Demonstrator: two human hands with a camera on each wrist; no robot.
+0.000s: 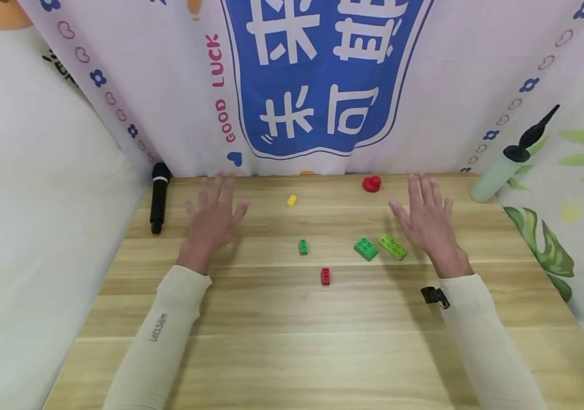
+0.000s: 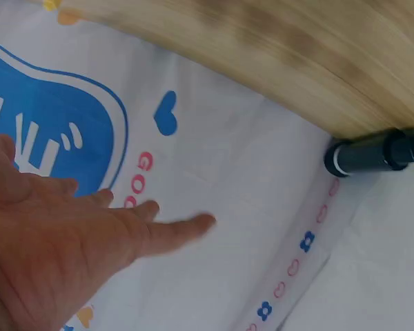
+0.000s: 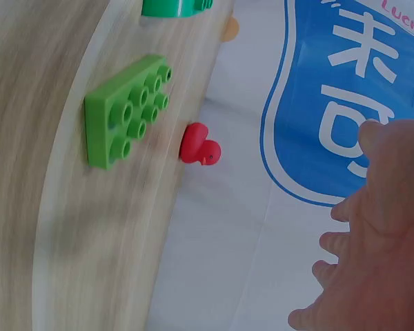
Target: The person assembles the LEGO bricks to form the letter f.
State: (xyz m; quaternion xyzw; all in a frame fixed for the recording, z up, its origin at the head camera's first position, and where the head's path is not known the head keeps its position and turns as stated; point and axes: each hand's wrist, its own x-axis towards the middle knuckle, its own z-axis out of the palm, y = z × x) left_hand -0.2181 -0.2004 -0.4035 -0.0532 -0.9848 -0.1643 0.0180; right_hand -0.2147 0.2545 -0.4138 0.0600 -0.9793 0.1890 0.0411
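My left hand (image 1: 212,222) hovers over the left side of the table with fingers spread and nothing in it; a black microphone (image 1: 159,196) lies to its left. On the other side my right hand (image 1: 429,223) is held up, fingers extended, holding nothing. Just left of it lie a lime green toy brick (image 1: 392,246) and a darker green brick (image 1: 366,249). A red rubber duck (image 1: 372,183) sits near the back edge. Between the hands are a small green brick (image 1: 303,246), a red brick (image 1: 325,276) and a yellow brick (image 1: 292,200).
A pale green pump bottle with a black nozzle (image 1: 497,171) stands at the table's back right corner. A printed cloth (image 1: 168,85) hangs along the back edge of the wooden table (image 1: 281,353). White sheeting (image 1: 40,228) borders the left side.
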